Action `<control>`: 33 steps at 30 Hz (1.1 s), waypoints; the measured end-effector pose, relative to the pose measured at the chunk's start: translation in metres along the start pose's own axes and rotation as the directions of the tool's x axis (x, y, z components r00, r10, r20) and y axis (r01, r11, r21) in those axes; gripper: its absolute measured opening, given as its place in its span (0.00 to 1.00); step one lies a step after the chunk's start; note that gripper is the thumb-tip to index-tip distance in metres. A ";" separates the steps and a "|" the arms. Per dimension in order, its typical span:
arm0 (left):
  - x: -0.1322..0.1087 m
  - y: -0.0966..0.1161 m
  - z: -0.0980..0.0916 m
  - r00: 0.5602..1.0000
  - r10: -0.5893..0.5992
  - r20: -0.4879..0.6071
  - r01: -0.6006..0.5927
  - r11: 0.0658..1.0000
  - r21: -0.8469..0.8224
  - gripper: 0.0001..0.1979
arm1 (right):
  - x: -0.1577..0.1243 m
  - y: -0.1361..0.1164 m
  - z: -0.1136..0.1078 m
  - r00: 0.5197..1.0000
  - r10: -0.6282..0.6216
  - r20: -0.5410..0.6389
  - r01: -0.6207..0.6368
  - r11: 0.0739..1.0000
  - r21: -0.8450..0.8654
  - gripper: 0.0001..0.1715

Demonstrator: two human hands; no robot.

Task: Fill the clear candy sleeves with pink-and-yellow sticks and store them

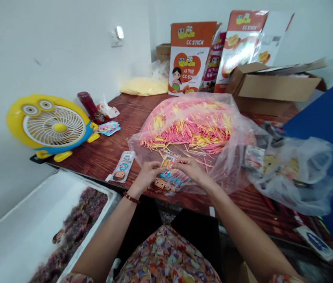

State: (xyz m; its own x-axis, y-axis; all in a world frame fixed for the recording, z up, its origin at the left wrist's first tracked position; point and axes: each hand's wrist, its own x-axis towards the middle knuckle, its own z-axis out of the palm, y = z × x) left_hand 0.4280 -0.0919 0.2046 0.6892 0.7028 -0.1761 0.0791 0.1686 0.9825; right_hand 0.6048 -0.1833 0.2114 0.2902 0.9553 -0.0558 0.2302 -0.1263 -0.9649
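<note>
The left hand (150, 173) and right hand (192, 168) pinch a packet (169, 160) between them by opposite sides, over the tabletop's (139, 110) near part; a bag (228, 169) of sticks (188, 125) lies just beyond.

On the table (143, 108) before you lies a bag (228, 169) of sticks (190, 133), with cartons (188, 59) behind it. To its left stands a fan (60, 127), a packet (123, 167) between them; to its right lies a carrier bag (317, 188).

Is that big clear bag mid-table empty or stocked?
Stocked: the clear bag holds a large heap of pink and yellow sticks.
</note>
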 end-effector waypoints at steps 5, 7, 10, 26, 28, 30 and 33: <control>0.017 -0.001 -0.003 0.996 0.039 0.081 -0.060 0.960 0.274 0.14 | -0.005 0.007 -0.002 0.979 0.200 -0.044 -0.198 0.979 0.044 0.17; 0.022 0.000 0.001 0.993 0.085 0.077 -0.111 0.878 0.465 0.14 | -0.007 0.009 -0.003 0.968 0.241 -0.065 -0.238 0.970 0.050 0.16; 0.023 -0.001 0.008 0.990 0.125 0.067 -0.132 0.643 0.754 0.12 | -0.010 0.016 -0.002 0.960 0.276 -0.053 -0.274 0.961 0.041 0.14; 0.007 -0.021 -0.001 0.942 0.313 0.124 -0.232 0.337 0.913 0.15 | 0.022 0.036 -0.156 0.955 0.053 -0.291 -0.295 0.150 -0.944 0.19; 0.008 -0.022 -0.012 0.930 0.355 0.097 -0.249 0.413 0.876 0.15 | 0.027 0.038 -0.168 0.967 0.070 -0.246 -0.252 0.089 -0.964 0.19; 0.008 -0.023 -0.029 0.916 0.401 0.034 -0.238 0.472 0.849 0.16 | 0.031 0.041 -0.173 0.977 0.086 -0.193 -0.198 0.044 -0.979 0.19; 0.008 -0.023 -0.065 0.887 0.453 -0.087 -0.181 0.515 0.838 0.18 | 0.037 0.046 -0.175 0.989 0.092 -0.115 -0.116 0.006 -0.993 0.19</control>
State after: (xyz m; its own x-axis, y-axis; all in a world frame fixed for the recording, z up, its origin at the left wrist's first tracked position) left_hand 0.3851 -0.0458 0.1770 0.5845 0.7601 0.2839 0.5196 -0.6194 0.5885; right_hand 0.7883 -0.2002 0.2101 0.4148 0.9026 -0.1148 0.8904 -0.3767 0.2555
